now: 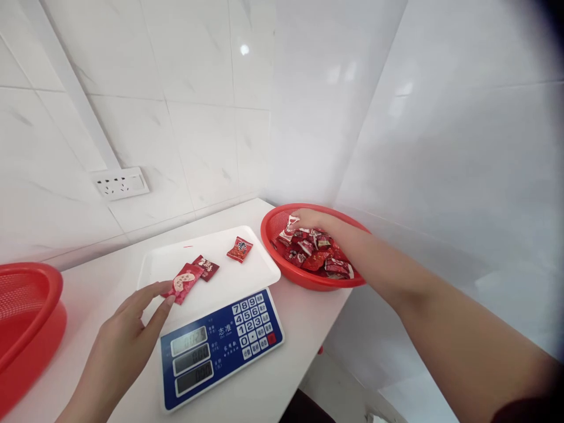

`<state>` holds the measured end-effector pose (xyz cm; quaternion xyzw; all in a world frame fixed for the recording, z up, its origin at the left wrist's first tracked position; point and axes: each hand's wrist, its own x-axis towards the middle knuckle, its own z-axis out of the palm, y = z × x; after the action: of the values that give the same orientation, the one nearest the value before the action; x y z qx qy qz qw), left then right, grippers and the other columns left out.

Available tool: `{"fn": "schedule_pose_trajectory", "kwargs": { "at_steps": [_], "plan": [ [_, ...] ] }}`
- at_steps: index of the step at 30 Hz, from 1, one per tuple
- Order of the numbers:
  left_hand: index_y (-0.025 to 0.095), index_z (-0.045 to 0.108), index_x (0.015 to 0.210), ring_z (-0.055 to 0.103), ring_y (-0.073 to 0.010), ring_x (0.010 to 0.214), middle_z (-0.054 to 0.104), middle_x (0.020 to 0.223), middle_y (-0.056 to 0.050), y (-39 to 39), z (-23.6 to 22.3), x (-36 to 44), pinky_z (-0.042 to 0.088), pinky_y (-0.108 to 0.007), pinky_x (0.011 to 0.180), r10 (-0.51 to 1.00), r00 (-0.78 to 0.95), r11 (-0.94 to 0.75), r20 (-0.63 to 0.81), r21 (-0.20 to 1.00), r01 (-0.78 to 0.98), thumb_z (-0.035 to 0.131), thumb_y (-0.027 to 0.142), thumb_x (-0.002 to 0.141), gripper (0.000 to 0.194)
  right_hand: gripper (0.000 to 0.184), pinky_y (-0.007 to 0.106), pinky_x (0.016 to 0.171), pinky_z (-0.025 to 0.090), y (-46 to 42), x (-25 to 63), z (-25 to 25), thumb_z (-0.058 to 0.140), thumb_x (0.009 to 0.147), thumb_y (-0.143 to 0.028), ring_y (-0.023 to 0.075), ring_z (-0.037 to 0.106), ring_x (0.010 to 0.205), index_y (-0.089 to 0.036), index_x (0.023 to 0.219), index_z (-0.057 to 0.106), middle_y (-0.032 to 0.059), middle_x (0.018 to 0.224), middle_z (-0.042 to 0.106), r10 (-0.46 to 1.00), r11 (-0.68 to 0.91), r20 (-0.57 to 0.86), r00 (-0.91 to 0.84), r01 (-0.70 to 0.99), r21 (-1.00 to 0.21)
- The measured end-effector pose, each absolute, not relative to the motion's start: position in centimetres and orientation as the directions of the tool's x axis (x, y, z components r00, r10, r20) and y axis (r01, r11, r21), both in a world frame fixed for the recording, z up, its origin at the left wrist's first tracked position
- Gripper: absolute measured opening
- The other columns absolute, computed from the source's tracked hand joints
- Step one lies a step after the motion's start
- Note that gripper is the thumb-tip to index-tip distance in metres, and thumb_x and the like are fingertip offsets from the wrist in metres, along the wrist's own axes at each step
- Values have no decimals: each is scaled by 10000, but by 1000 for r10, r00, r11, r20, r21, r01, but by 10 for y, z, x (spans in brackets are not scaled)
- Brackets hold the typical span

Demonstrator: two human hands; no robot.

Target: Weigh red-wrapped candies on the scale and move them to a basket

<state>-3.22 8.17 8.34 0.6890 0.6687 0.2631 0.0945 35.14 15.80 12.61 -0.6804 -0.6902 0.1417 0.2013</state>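
My left hand (127,332) pinches the lower left corner of a pink-red snack packet (183,284) between thumb and fingers, over the white tray (227,288) of a digital scale. Partly behind that packet, a dark red packet (207,268) lies on the tray. Farther right on it sits a small red packet (240,249) with dark lettering. My right hand (311,219) reaches into a red plastic basket (315,285) of mixed wrapped snacks (315,247). Its fingers are closed on a white-and-red packet (289,228) at the basket's left side.
The scale's blue panel (224,329) with keypad and displays faces me on the white table (282,346). Another red basket (33,329) stands at the left edge. Tiled walls (198,141) close off the back and right, with a socket strip (121,183) at back left.
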Motion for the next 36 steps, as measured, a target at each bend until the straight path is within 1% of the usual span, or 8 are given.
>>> {"fn": "schedule_pose_trajectory", "kwargs": {
  "at_steps": [3, 6, 12, 17, 21, 27, 31, 36],
  "plan": [
    [307, 576, 1079, 530, -112, 492, 650, 1099, -14, 81, 83, -31, 471, -266, 534, 970, -22, -101, 242, 482, 871, 425, 544, 790, 403, 135, 279, 624, 420, 203, 344, 144, 635, 675, -333, 194, 599, 694, -203, 705, 651, 23, 706, 683, 997, 43, 83, -7, 900, -434],
    [303, 582, 1064, 566, -132, 579, 647, 1103, -4, 78, 86, -29, 478, -270, 585, 963, -32, -108, 267, 493, 863, 436, 514, 804, 365, 170, 257, 628, 410, 215, 329, 150, 594, 724, -332, 182, 592, 738, -166, 748, 625, 42, 784, 680, 990, 99, 131, -43, 886, -454],
    [290, 579, 1078, 605, -178, 833, 628, 1145, 3, 70, 92, -28, 486, -283, 669, 947, -37, -142, 320, 517, 844, 425, 468, 838, 336, 215, 266, 667, 463, 189, 260, 150, 600, 739, -360, 179, 617, 786, -179, 848, 639, 49, 887, 689, 900, 292, -11, -436, 621, -727],
    [277, 573, 1100, 601, -191, 887, 622, 1152, -11, 66, 97, -32, 486, -296, 685, 945, -56, -130, 322, 525, 841, 428, 449, 846, 339, 325, 282, 564, 483, 177, 214, 148, 593, 746, -352, 208, 621, 786, -190, 1026, 621, 88, 986, 663, 851, 339, -140, -506, 733, -589],
    [288, 569, 1108, 606, -175, 836, 625, 1144, -3, 63, 101, -35, 480, -291, 675, 938, -64, -141, 340, 544, 827, 445, 439, 841, 331, 462, 312, 735, 494, 174, 203, 145, 526, 795, -324, 215, 598, 937, -198, 1240, 509, 83, 1167, 603, 872, 396, -37, -489, 746, -535],
    [262, 589, 1082, 597, -179, 893, 650, 1083, -3, 60, 103, -34, 466, -287, 731, 914, -73, -177, 400, 553, 814, 479, 387, 832, 300, 580, 376, 873, 472, 164, 209, 143, 509, 770, -243, 253, 557, 1076, -232, 1344, 423, 52, 1268, 555, 875, 376, -78, -478, 772, -512],
    [261, 588, 1080, 584, -173, 942, 639, 1117, 10, 58, 104, -31, 463, -275, 740, 906, -77, -193, 416, 568, 800, 483, 366, 837, 285, 643, 455, 990, 389, 161, 207, 141, 540, 761, -263, 294, 456, 1210, -274, 1384, 379, 24, 1370, 467, 882, 379, -73, -465, 794, -476],
    [268, 584, 1084, 583, -160, 940, 642, 1111, 19, 58, 104, -31, 461, -251, 698, 910, -68, -196, 408, 570, 798, 488, 361, 840, 278, 716, 456, 947, 434, 161, 190, 139, 546, 782, -384, 311, 478, 1184, -299, 1436, 266, 26, 1413, 413, 870, 395, -70, -488, 774, -495]
  ]
}}
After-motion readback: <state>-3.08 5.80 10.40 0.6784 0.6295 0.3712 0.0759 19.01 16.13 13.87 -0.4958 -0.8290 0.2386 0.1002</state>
